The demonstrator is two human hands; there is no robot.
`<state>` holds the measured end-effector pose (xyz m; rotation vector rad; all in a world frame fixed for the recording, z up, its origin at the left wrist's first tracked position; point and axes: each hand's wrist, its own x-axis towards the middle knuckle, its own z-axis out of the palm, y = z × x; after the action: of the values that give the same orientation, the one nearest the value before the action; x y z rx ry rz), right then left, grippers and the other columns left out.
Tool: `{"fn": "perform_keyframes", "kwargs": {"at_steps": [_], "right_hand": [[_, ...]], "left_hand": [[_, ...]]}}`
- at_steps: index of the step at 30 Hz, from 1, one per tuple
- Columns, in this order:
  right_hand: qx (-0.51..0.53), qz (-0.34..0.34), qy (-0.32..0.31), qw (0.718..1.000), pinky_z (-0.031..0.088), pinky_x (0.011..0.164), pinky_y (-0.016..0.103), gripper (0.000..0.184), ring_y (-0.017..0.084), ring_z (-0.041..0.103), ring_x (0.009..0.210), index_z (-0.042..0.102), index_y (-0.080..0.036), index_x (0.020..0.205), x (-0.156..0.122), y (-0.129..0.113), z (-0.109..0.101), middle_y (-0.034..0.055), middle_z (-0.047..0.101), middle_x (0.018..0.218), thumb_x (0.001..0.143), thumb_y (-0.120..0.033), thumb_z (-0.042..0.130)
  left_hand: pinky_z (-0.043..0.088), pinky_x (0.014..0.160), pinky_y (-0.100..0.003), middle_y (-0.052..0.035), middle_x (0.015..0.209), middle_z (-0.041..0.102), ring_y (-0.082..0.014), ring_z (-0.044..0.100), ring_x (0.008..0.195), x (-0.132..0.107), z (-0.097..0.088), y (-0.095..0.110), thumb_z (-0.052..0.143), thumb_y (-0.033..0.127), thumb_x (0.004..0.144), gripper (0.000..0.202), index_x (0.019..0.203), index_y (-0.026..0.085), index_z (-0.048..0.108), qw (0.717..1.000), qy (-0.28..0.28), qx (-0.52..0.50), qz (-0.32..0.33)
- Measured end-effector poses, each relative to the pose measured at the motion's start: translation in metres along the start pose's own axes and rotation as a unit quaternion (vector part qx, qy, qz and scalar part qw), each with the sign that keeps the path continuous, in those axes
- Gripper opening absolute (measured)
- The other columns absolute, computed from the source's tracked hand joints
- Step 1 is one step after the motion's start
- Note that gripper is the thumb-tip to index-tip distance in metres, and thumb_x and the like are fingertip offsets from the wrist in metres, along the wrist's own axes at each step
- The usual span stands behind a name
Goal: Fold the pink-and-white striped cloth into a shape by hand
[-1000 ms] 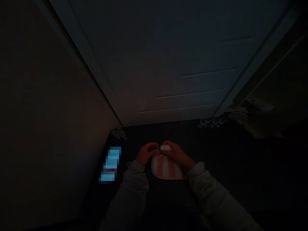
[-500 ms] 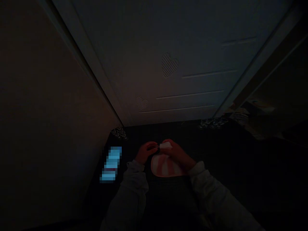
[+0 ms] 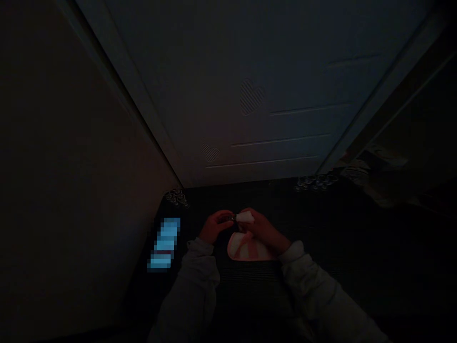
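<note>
The scene is very dark. My left hand (image 3: 216, 225) has its fingers closed round a small, shiny, dark-looking object (image 3: 233, 217), mostly hidden, whose kind I cannot make out. Facing it, my right hand (image 3: 262, 227) grips a pink-and-white striped cloth (image 3: 250, 250). A pale bunched part of this cloth sticks out between the right fingers and meets the small object. The cloth's rounded lower part, with a pink edge, hangs or lies below the right hand, over the dark tabletop (image 3: 246, 290).
A lit, pixelated phone-like screen (image 3: 164, 243) lies at the left. Small shiny round-rimmed pieces (image 3: 176, 196) cluster in the back left corner; similar pieces (image 3: 316, 183) stand back right. Behind rises a pale panel (image 3: 285, 62) with embossed hearts. Unclear pale items (image 3: 378, 162) are at the right.
The lower part of the cloth has folded and drawn in to the right, so less of it shows. Both hands stay nearly in place. The picture is slightly darker.
</note>
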<state>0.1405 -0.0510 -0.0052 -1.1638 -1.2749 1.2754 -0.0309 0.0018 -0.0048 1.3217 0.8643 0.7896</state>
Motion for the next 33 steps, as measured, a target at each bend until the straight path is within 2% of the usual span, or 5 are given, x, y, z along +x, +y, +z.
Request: {"fn": "perform_keyframes", "kwargs": {"at_steps": [11,17,22,28,33], "right_hand": [[-0.104,-0.005,-0.024,0.994,0.036,0.054,0.021,0.006,0.009,0.048,0.058,0.05,-0.017,0.072,-0.004,-0.01,-0.003,-0.0031,0.053,0.063,0.068,-0.021,0.051],[-0.193,-0.02,-0.025,0.981,0.034,0.054,0.02,0.002,0.01,0.048,0.061,0.046,-0.018,0.071,-0.003,-0.016,-0.002,-0.003,0.051,0.065,0.069,-0.016,0.046],[-0.293,-0.022,-0.029,0.955,0.033,0.056,0.02,0.006,0.011,0.05,0.063,0.044,-0.018,0.071,-0.006,-0.022,-0.001,-0.0007,0.053,0.068,0.072,-0.013,0.042],[-0.412,-0.023,-0.027,0.91,0.03,0.056,0.02,0.007,0.011,0.052,0.066,0.046,-0.017,0.078,-0.008,-0.024,-0.001,0.0017,0.057,0.075,0.072,-0.013,0.044],[-0.45,-0.005,-0.026,0.893,0.028,0.055,0.02,0.009,0.011,0.053,0.066,0.048,-0.017,0.083,-0.008,-0.021,0.002,0.0028,0.059,0.078,0.074,-0.017,0.046]], "left_hand": [[0.038,0.071,-0.027,0.0016,0.072,0.055,-0.0116,0.05,0.071,-0.006,0.005,0.01,0.064,0.019,0.059,0.033,0.091,0.017,0.057,0.997,-0.074,0.01,-0.004],[0.036,0.067,-0.026,0.0014,0.069,0.052,-0.0115,0.047,0.068,-0.008,0.009,0.015,0.062,0.025,0.062,0.026,0.086,0.016,0.06,0.996,-0.067,0.054,0.004],[0.037,0.065,-0.026,0.0009,0.07,0.053,-0.0116,0.047,0.067,-0.009,0.013,0.013,0.064,0.03,0.064,0.029,0.089,0.016,0.061,0.988,-0.045,0.15,0.016],[0.039,0.069,-0.027,-0.0034,0.079,0.058,-0.015,0.051,0.075,-0.01,0.02,0.004,0.061,0.032,0.068,0.021,0.081,0.016,0.064,0.949,-0.047,0.298,0.093],[0.041,0.073,-0.029,-0.0045,0.087,0.06,-0.0162,0.052,0.079,-0.011,0.022,-0.001,0.06,0.034,0.069,0.031,0.095,0.017,0.061,0.949,-0.025,0.299,0.095]]}}
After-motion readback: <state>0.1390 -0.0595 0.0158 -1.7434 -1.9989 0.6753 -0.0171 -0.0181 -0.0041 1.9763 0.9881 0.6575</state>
